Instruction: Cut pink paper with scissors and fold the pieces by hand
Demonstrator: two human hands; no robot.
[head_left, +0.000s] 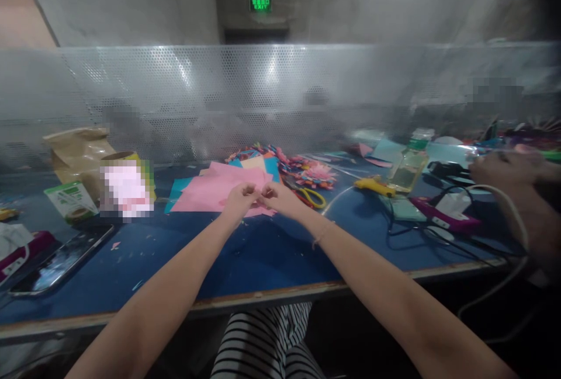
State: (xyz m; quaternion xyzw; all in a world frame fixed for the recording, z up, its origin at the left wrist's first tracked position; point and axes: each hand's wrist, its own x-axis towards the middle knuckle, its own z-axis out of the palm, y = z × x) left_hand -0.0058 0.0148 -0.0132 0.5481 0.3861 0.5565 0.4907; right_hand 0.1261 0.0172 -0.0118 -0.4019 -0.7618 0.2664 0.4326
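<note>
Both my arms reach forward over a blue table [245, 262]. My left hand [240, 199] and my right hand [277, 197] meet above a stack of pink paper sheets [210, 192]. The fingers of both are closed in a pinch, close together, on a small pink piece I cannot make out clearly. Yellow-handled scissors [312, 197] lie just right of my right hand. Behind the hands sits a heap of folded coloured paper pieces [289, 166].
A yellow glue gun [373, 185], a clear bottle [409, 166], chargers and black cables [442, 215] lie to the right, where another person's hand [504, 166] rests. A phone [61, 262], a brown paper bag [76, 148] and small boxes sit left. A perforated metal screen [272, 93] backs the table.
</note>
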